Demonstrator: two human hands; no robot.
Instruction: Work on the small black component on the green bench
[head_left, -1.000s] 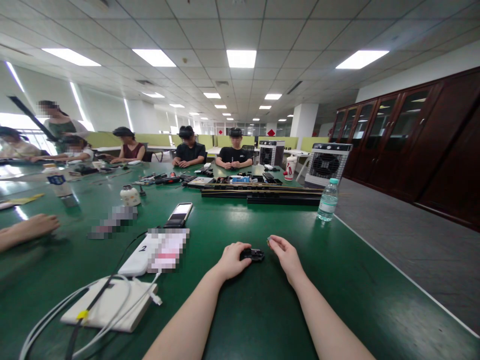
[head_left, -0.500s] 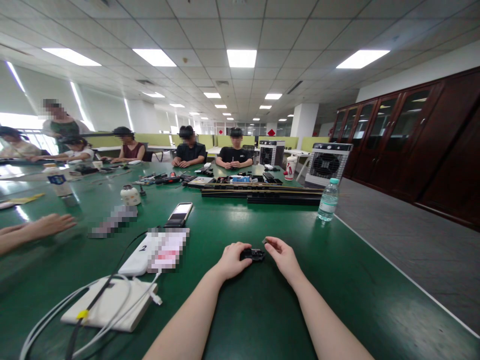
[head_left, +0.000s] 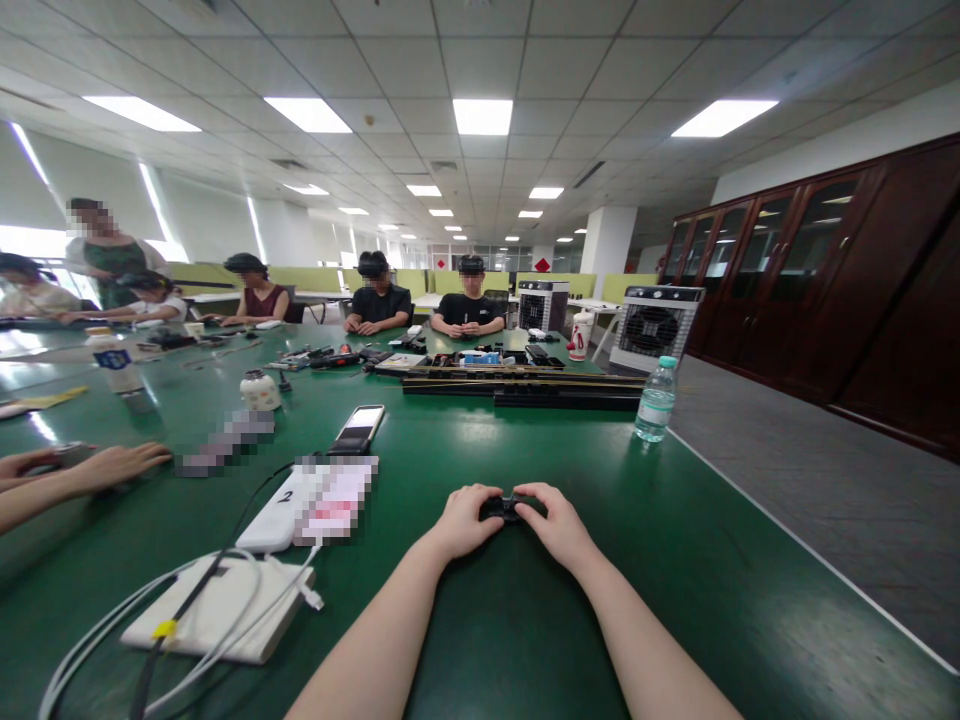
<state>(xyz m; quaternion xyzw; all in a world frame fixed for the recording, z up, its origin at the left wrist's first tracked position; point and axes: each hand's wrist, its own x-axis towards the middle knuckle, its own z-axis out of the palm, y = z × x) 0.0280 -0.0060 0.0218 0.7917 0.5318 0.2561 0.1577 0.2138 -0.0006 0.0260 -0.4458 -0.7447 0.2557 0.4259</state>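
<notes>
On the green table (head_left: 480,610), straight in front of me, sits a small black plastic part (head_left: 508,509) with an uneven upper side. My left hand (head_left: 466,520) grips its left end between thumb and fingers. At the opposite end, the thumb and fingers of my right hand (head_left: 553,518) close in a pinch on the part. Any smaller piece under those right fingertips is hidden, and my fingers cover both ends of the black part.
Left of my arms lie a white power bank (head_left: 270,515), a phone (head_left: 357,428), a cream-coloured flat box (head_left: 225,610) and looped white cables (head_left: 97,630). A water bottle (head_left: 655,400) stands at right. Long black bars (head_left: 525,388) lie farther back. A neighbour's hand (head_left: 124,466) is at left.
My right hand has moved left, bringing the small dark piece at its fingertips onto the black part. My left hand has stayed put. The neighbour's hand at left has shifted right.
</notes>
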